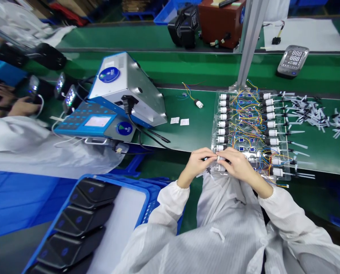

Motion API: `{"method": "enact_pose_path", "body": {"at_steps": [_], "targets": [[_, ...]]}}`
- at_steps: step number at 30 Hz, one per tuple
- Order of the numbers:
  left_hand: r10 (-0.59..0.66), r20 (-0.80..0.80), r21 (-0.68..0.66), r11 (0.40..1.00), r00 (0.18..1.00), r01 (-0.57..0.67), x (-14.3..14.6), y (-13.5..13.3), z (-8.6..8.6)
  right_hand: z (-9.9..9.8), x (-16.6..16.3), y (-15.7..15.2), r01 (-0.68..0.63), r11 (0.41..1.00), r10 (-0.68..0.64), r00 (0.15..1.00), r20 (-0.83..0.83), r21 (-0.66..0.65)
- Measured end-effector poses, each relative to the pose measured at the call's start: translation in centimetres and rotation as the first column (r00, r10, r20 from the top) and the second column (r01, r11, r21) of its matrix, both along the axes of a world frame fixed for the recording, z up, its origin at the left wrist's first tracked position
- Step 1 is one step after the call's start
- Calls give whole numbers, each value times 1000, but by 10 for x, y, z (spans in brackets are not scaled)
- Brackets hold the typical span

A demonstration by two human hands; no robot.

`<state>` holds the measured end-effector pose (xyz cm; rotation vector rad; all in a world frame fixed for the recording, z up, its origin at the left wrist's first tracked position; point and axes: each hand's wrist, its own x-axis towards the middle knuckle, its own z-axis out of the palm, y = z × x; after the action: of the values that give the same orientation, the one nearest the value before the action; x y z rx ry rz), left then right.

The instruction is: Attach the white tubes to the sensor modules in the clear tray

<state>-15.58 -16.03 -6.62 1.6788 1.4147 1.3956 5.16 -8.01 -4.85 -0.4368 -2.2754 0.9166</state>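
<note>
My left hand [199,164] and my right hand [236,163] meet at the near left corner of a clear plastic tray [255,164]. The right fingers are closed on a small white cylinder [220,158] at the end of the left row. Pinched fingers of my left hand touch the same spot, and what they hold is hidden. White-and-black cylinders [223,110] with coloured wires [248,114] line both sides of the tray. Small blue circuit boards [241,140] lie between the rows. Thin pale tubes with black fittings [299,143] stick out at the right.
Loose tube pieces [311,112] are heaped right of the tray. One wired cylinder [199,103] and paper labels [184,121] lie to its left. A metal post [250,45] rises behind. Further left stand test machines [130,91], a co-worker's hands [26,107] and a blue crate [147,201] of black housings.
</note>
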Motion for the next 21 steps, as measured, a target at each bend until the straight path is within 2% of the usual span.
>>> {"method": "enact_pose_path", "body": {"at_steps": [6,12,18,21], "targets": [[-2,-48,25,1000,999,3,-6,1,7,-1,2,-1,20,1000,-20,1000,-7,0],[-23,-95,-29,999,995,20,-2,-8,9,-1,1,-2,-31,999,30,999,29,23],[-56,6,-100,993,998,56,-2,-5,13,-2,0,-2,-45,999,45,999,-18,-8],[-69,36,-156,985,997,74,-6,0,17,-2,1,-2,-12,999,10,998,-59,-30]]}}
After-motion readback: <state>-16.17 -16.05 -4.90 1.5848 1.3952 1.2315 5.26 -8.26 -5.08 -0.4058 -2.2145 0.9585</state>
